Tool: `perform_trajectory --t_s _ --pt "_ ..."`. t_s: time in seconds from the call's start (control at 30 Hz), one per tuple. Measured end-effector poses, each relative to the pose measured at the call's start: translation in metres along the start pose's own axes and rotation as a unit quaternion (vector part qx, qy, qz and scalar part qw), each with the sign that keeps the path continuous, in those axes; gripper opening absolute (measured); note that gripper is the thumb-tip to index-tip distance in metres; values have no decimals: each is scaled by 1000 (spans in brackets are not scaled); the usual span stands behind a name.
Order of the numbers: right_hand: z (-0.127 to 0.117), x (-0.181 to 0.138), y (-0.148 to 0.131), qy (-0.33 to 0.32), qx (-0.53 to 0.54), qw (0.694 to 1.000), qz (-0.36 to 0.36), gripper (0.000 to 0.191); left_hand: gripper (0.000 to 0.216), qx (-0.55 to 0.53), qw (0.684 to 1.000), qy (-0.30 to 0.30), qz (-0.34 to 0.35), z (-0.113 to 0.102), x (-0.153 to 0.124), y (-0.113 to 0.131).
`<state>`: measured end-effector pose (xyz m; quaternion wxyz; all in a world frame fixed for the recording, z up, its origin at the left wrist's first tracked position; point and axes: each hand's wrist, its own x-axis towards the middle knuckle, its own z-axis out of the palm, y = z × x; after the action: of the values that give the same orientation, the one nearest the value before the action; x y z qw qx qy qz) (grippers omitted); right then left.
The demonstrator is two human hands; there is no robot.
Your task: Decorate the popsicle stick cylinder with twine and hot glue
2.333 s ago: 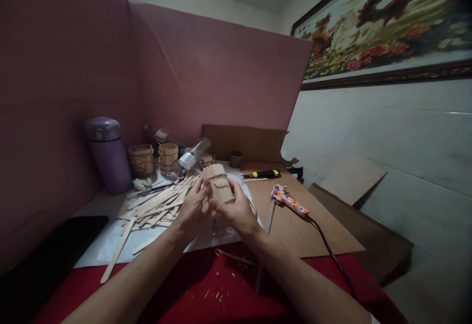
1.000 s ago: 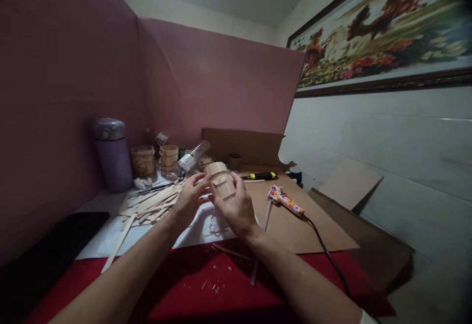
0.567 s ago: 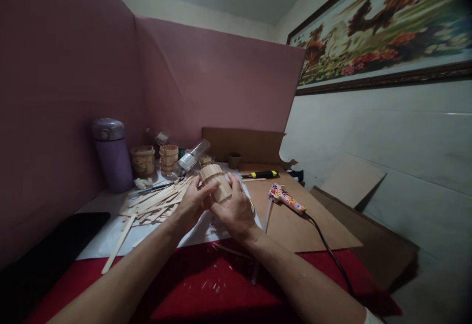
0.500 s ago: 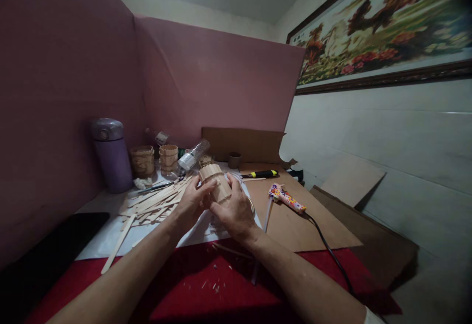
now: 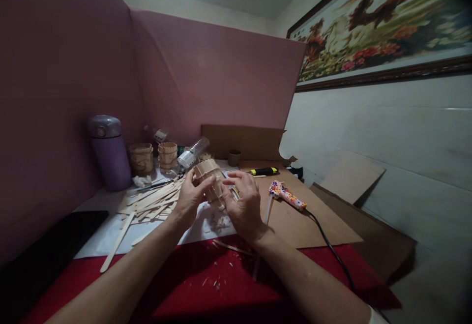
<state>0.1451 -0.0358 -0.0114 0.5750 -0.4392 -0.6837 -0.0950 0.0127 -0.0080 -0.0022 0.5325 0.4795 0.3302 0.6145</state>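
A small cup made of upright wooden craft sticks (image 5: 207,169) is tilted above the white sheet. My left hand (image 5: 191,193) grips it from the left, thumb across its near side. On the other side, my right hand (image 5: 243,203) has its thumb at the cup's right edge while its fingers stand apart from the cup. Part of a roll of tape or a ring shows behind the right fingers, too hidden to make out. A pile of loose craft sticks (image 5: 157,201) lies to the left of my left hand.
Behind stand a purple bottle (image 5: 110,162), two stick cups (image 5: 168,156) and a tilted plastic bottle (image 5: 193,153). On the cardboard (image 5: 309,230) at right lie a spotted glue gun (image 5: 287,196) with a black cord and a yellow-black cutter (image 5: 264,171). Red cloth (image 5: 177,284) lies in front.
My right hand has loosened from the cup's right side and its fingers have spread. The cup has shifted slightly left and tilted in my left hand.
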Motion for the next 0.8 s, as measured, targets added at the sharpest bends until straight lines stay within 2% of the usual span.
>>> perform_trajectory --t_s 0.2,0.43,0.53,0.67,0.8 --pt "-1 -1 0 -8 -39 999 -29 9 70 19 1000 9 17 0 1 -5" --pt "-1 -1 3 -4 -88 994 -68 9 75 60 995 14 80 -1 2 -8" --pt "-1 -1 4 -7 -96 992 -76 7 72 55 996 6 65 0 -1 -8" --pt "1 2 8 0 -61 997 -38 7 65 44 999 -9 17 2 -2 -4" --pt "2 7 14 53 -11 998 37 10 62 35 999 6 -23 2 -2 0"
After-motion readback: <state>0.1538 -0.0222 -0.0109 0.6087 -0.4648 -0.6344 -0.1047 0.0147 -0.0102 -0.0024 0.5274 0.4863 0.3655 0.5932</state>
